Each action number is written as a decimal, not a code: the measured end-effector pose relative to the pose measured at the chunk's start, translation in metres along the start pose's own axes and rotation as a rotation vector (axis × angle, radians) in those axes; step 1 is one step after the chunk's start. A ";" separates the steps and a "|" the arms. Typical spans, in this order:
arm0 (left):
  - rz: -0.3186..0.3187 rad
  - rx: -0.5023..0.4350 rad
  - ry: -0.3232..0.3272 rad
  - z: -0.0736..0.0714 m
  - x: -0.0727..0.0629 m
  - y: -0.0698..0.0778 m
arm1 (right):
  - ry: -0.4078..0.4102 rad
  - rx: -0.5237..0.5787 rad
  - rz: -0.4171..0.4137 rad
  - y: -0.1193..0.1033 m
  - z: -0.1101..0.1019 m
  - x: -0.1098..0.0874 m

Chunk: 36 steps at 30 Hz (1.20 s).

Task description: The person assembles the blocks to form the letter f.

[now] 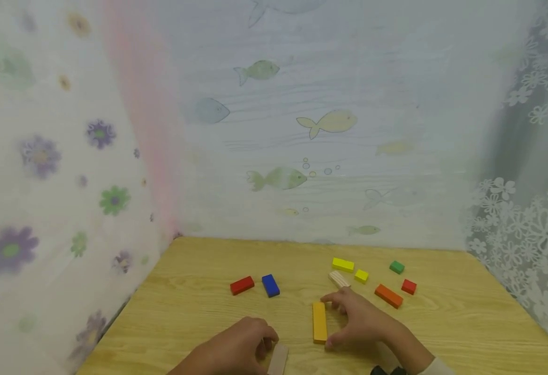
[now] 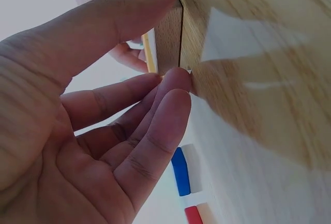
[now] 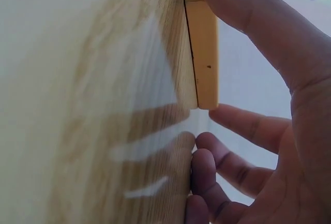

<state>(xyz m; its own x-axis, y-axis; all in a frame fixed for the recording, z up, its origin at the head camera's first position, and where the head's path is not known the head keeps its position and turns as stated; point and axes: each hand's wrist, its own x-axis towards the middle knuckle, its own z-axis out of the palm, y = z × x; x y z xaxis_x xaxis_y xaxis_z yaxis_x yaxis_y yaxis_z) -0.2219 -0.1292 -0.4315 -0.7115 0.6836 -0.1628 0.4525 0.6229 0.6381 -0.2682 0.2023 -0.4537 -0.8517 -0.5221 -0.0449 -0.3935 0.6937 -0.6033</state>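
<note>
Wood table: a pale, grained table top (image 1: 443,323) carries everything; the head view takes in all of it, while each wrist view sees only one hand and a strip of wood.
Left hand: the left hand (image 1: 236,346) sits nearest, at the front edge, pinching a plain wooden block (image 1: 278,359) between thumb and fingertips.
Left wrist view: shows the thumb (image 2: 129,12) on one end of that block and a fingertip at the other, the remaining fingers loosely bent; the head view hides this grip behind the knuckles.
Right hand: the right hand (image 1: 360,323) lies just beyond, thumb and fingers curled about a long yellow-orange block (image 1: 319,322).
Yellow-orange block: flat on the table, lengthways away from the person, smooth painted faces; the right wrist view shows a small dark speck on its side and the thumb (image 3: 248,12) pressed to one end.
Middle: a second plain wooden block (image 1: 338,279) just past the right fingertips; an orange block (image 1: 388,296) to its right.
Left group: a red block (image 1: 242,285) beside a blue block (image 1: 270,285); both also show faintly in the left wrist view.
Far row: a yellow block (image 1: 343,264), a small yellow cube (image 1: 361,276), a green cube (image 1: 397,267), a red cube (image 1: 409,286).
Backdrop: a fish-printed sheet (image 1: 325,122) behind the table.
</note>
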 end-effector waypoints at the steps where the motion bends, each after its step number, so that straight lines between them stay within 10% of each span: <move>1: 0.004 0.008 0.001 0.000 0.000 0.000 | -0.001 0.001 -0.003 0.000 0.000 0.000; 16: 0.098 0.127 0.022 0.002 0.005 0.002 | 0.007 -0.004 -0.017 -0.003 -0.003 -0.003; 36: 0.015 0.133 0.020 0.002 0.007 0.007 | 0.062 -0.126 -0.055 -0.002 -0.002 -0.001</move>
<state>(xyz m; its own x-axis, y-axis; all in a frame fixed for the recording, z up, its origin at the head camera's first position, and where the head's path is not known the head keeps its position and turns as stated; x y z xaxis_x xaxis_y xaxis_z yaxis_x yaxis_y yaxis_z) -0.2230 -0.1188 -0.4296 -0.7143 0.6860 -0.1383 0.5294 0.6589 0.5344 -0.2673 0.2025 -0.4512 -0.8457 -0.5323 0.0374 -0.4775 0.7237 -0.4983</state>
